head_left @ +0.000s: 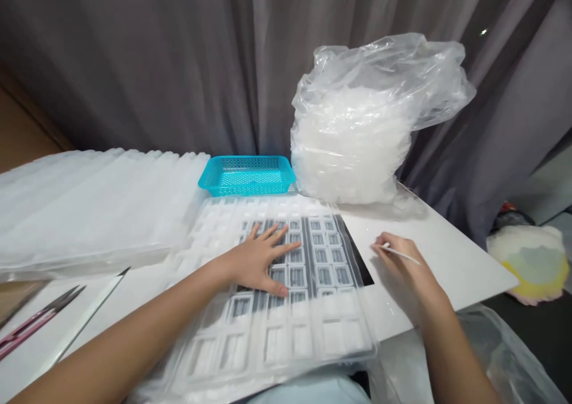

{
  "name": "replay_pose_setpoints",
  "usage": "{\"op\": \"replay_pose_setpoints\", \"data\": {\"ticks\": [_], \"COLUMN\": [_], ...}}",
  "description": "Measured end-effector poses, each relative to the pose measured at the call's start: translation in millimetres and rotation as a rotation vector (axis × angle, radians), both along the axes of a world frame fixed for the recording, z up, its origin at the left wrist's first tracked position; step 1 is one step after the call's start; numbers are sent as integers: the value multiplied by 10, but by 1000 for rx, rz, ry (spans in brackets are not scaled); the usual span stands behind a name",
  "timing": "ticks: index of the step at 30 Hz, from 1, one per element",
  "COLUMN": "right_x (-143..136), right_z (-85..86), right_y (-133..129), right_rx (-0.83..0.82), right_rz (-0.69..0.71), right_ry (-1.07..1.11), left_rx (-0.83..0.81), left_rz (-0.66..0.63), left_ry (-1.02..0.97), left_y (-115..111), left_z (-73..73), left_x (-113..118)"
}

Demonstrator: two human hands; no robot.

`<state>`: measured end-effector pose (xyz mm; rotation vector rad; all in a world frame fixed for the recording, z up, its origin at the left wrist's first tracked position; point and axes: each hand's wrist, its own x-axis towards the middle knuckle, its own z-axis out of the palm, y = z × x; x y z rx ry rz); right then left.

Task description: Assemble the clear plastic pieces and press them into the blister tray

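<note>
My left hand (261,259) lies with fingers spread on a clear plastic tray (274,347) divided into many small rectangular pockets. A dark sheet (364,270) shows through the tray and sticks out past its right side. To the right of the tray, my right hand (404,260) pinches a thin white stick (404,255) between thumb and fingers, just above the white table. What tip the stick has is too small to make out.
A blue perforated basket (245,190) stands behind the tray. Stacked white trays (89,207) fill the left side. A clear bag (353,148) of white material stands at the back right. Pink-handled scissors (33,326) and a long pointed strip (89,317) lie at left.
</note>
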<state>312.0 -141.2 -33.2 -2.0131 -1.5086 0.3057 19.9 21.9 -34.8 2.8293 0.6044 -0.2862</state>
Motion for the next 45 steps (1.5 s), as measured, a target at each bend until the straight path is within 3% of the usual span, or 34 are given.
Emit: {"op": "replay_pose_setpoints", "data": {"ticks": [3,5,8,13,16,18,22,24,26,27,29,32,34,36,40,45], "right_x": [-299,-477,-552,-514,-583,-586,-300,-118,-65,-109,-329,-785,-1010,-1114,-1103,-1082], "right_z": [-43,-102,-172,-142,-125,-148,-218,-213,-172,-145,-99,-80,-92,-98,-88,-116], "right_y": [-137,-175,-169,-140,-158,-169,-158,-146,-148,-156,-184,-229,-233,-214,-170,-175], "right_rx": [-215,-343,-403,-350,-298,-155,270,315,281,253,125,-263,-485,-591,-560,-569], "right_rz": [353,478,505,530,464,375,-42,-243,-308,-276,-54,424,575,622,653,622], "right_ry": [522,711,742,595,503,418,128,-5,-35,19,250,640,760,770,644,657], "left_rx": [8,17,21,13,17,16,-2,-10,-8,-5,1,-1,-26,-74,-149,-215], "left_rz": [9,8,0,-10,-16,-16,-24,-23,-12,-6,-2,-42,-108,-171,-190,-166], "left_ry": [18,17,6,0,-12,-12,-7,-10,-12,-11,-14,-40,-57,-64,-60,-2], "left_y": [-3,-7,-13,-19,-17,-14,-1,2,-6,-15,-41,-91,-122,-148,-204,-330], "left_z": [7,11,19,22,1,-13,-23,-23,-22,-19,-4,33,55,61,54,83], "left_x": [25,38,44,39,34,25,3,-1,4,9,20,32,31,27,20,22]}}
